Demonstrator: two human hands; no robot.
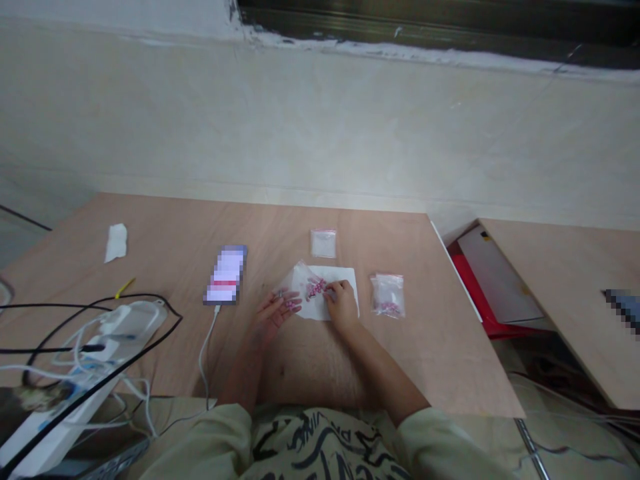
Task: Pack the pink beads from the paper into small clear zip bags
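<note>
My left hand [277, 310] is turned partly palm up at the left of a white paper sheet [317, 310]. Its fingers are loosely around a clear plastic bag [300, 272], with small pink pieces showing at the fingertips. Over the right part of the sheet, my right hand [343, 303] has thumb and fingertips pinched together beside a cluster of small pink beads [315, 287]. Whatever lies between those fingertips is too small to make out. A zip bag [388, 295] with pink bits at its bottom lies to the right. Behind the sheet lies another small zip bag [323, 243].
A phone [225, 275] on a white charging cable [204, 353] lies left of my hands. At the far left a power strip [125, 327] sits among tangled cables, with a white scrap [116, 243] behind. A second table [565, 287] stands at the right.
</note>
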